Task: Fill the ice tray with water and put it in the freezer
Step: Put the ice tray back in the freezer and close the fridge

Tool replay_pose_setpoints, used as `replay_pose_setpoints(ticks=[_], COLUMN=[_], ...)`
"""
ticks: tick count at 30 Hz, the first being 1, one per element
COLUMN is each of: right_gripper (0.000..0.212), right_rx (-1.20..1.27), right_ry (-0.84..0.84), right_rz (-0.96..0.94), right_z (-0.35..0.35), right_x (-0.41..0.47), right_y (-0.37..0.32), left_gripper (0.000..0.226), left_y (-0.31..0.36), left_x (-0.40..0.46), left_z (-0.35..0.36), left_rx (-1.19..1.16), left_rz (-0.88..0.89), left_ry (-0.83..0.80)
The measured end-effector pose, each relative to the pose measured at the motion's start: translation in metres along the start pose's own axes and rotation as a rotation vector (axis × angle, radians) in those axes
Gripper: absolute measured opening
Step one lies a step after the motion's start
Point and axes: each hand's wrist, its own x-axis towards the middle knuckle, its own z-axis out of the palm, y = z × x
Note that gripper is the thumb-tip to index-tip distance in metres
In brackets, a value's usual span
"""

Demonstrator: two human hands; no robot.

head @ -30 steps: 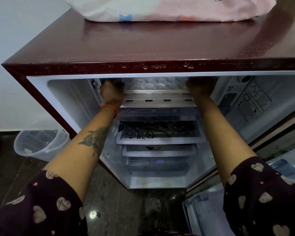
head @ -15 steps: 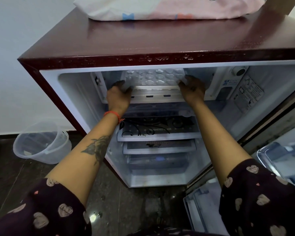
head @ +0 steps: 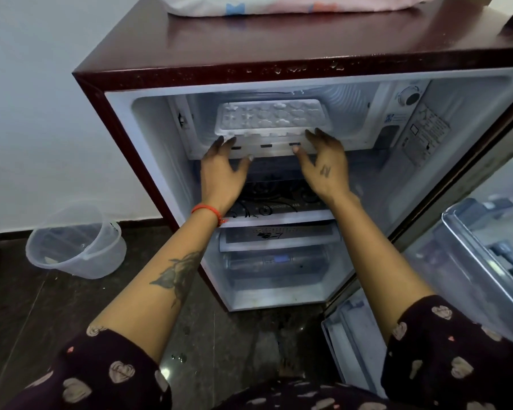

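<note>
A white ice tray with shaped cells lies flat inside the freezer compartment at the top of the open maroon fridge. My left hand is below the tray's left front corner, fingers spread, fingertips near the compartment's front lip. My right hand is below the tray's right front corner, also spread, with its fingertips close to the tray's edge. Neither hand grips anything. I cannot tell whether the tray holds water.
Glass shelves and a drawer sit below the freezer. The open fridge door with its racks is at the right. A clear plastic bucket stands on the dark floor at left. A cloth bundle lies on the fridge top.
Both hands have let go of the ice tray and drawn back out of the freezer compartment. The tray now rests inside. The view has shifted downward and right.
</note>
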Motion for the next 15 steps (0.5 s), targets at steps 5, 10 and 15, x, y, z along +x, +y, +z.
replay_pose_setpoints(ticks=[5, 10, 15], right_gripper=[0.053, 0.056, 0.054], right_rx=[0.032, 0.045, 0.06], right_ry=[0.029, 0.031, 0.024], right_rz=[-0.001, 0.018, 0.057], right_z=[0.007, 0.015, 0.017], right_x=[-0.049, -0.098, -0.147], right_y=[-0.017, -0.033, -0.046], left_gripper=[0.057, 0.063, 0.066], left_y=[-0.003, -0.007, -0.006], left_x=[-0.039, -0.081, -0.123], left_z=[-0.008, -0.018, -0.028], left_rx=[-0.02, -0.048, -0.128], left_rz=[0.021, 0.031, -0.005], left_ry=[-0.034, -0.064, -0.082])
